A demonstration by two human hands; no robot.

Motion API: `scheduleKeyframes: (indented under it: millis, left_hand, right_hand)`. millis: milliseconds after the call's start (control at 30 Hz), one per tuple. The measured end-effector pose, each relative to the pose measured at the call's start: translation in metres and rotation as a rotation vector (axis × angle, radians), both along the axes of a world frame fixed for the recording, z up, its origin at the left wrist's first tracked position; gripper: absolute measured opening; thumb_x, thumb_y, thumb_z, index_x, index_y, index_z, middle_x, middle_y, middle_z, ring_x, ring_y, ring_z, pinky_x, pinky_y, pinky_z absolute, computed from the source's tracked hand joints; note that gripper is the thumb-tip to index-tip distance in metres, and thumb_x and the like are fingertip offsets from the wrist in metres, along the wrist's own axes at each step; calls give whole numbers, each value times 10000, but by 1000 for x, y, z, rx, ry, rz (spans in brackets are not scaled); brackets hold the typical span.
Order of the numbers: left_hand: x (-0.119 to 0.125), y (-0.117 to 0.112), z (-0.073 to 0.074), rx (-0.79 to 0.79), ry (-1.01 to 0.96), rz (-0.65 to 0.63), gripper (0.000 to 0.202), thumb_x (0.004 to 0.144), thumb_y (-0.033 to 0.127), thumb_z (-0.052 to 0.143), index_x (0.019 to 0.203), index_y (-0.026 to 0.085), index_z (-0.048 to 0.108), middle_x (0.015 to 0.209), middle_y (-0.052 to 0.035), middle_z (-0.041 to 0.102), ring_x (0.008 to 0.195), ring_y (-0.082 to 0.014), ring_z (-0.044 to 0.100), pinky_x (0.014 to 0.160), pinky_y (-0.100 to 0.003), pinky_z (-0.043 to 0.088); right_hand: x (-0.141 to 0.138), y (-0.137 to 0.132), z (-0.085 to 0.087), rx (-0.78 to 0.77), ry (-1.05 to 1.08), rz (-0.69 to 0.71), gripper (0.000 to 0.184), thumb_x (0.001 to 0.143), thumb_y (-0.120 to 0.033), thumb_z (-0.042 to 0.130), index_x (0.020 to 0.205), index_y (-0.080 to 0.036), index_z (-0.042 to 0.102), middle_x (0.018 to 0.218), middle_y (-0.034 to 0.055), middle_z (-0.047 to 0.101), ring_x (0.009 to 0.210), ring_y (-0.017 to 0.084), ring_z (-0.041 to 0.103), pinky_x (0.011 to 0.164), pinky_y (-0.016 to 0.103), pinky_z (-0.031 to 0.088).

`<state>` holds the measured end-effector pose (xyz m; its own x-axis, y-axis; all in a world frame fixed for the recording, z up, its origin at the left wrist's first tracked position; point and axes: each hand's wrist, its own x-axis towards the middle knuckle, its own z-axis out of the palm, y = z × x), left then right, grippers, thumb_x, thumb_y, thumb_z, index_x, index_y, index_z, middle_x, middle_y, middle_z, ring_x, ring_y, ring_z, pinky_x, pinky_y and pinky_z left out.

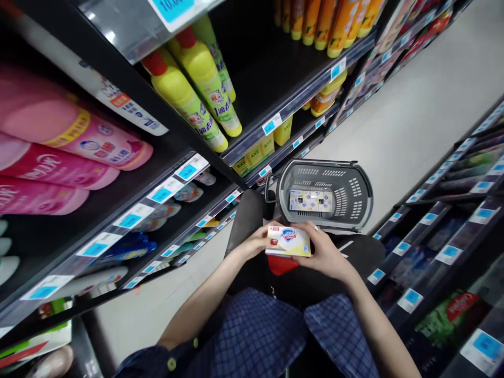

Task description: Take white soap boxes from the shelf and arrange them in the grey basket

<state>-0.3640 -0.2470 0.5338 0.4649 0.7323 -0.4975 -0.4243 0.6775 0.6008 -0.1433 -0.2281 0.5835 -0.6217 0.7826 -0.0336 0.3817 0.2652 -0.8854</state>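
A small white and yellow soap box (289, 241) with a blue shield logo sits between both my hands in front of my body. My left hand (256, 241) grips its left end with curled fingers. My right hand (325, 251), a ring on one finger, wraps round its right end. Just beyond the box, a grey plastic shopping basket (356, 191) stands on the floor with a similar pack (311, 200) lying inside it.
Dark shelves run along the left with yellow bottles (200, 89), pink packs (66, 136) and blue price tags (188, 170). Orange bottles (326, 23) fill the far shelf. More shelving (452, 236) lines the right. Pale aisle floor (425, 100) stretches ahead.
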Motion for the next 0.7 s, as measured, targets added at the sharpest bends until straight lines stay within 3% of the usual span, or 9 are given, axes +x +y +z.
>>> scheduleKeyframes:
  millis: [167,267,367,433,500,633,700]
  left_hand:
    - [-11,30,26,241,-57,-98,694,464,248,888,1115,178,657,1063,-77,685,952,-214,633,802,-262,489]
    - [-13,34,39,340,5,-75,679,488,276,885,1117,185,648,1068,-75,684,955,-221,628,812,-276,484]
    - [-11,29,44,384,120,0,621,508,444,881,1010,151,665,957,-75,694,874,-219,637,754,-268,483]
    - [-8,22,43,386,153,84,657,512,603,839,945,138,670,873,-74,692,812,-215,640,693,-256,476]
    - [-3,15,41,341,114,145,669,502,633,832,928,143,672,829,-63,691,757,-202,641,655,-249,473]
    - [3,4,41,150,16,81,524,468,335,900,901,167,660,813,-19,699,691,-159,635,625,-227,480]
    - [3,3,43,125,39,56,490,472,274,887,889,167,651,820,-13,699,705,-155,635,627,-223,485]
  right_hand:
    - [0,17,18,201,128,-81,649,700,-252,786,1255,-242,450,1179,82,557,1086,225,565,896,345,495]
    - [-2,18,26,263,193,-104,630,696,-269,800,1230,-255,466,1147,73,564,1063,216,562,893,342,493]
    - [-6,16,25,245,272,-147,629,666,-273,824,1204,-269,499,1139,65,572,1068,220,553,918,355,478]
    - [-9,16,22,141,365,-227,612,626,-268,844,1159,-273,544,1118,54,585,1043,219,562,901,350,480]
    - [-14,16,20,-70,527,-334,601,574,-306,867,1105,-265,587,1063,42,609,970,211,585,834,330,503]
    - [-24,22,28,-588,879,-506,550,584,-569,795,981,-227,628,947,50,654,831,222,622,703,353,551]
    - [-26,27,37,-713,906,-577,509,629,-600,741,948,-218,632,964,63,671,842,238,635,712,388,571]
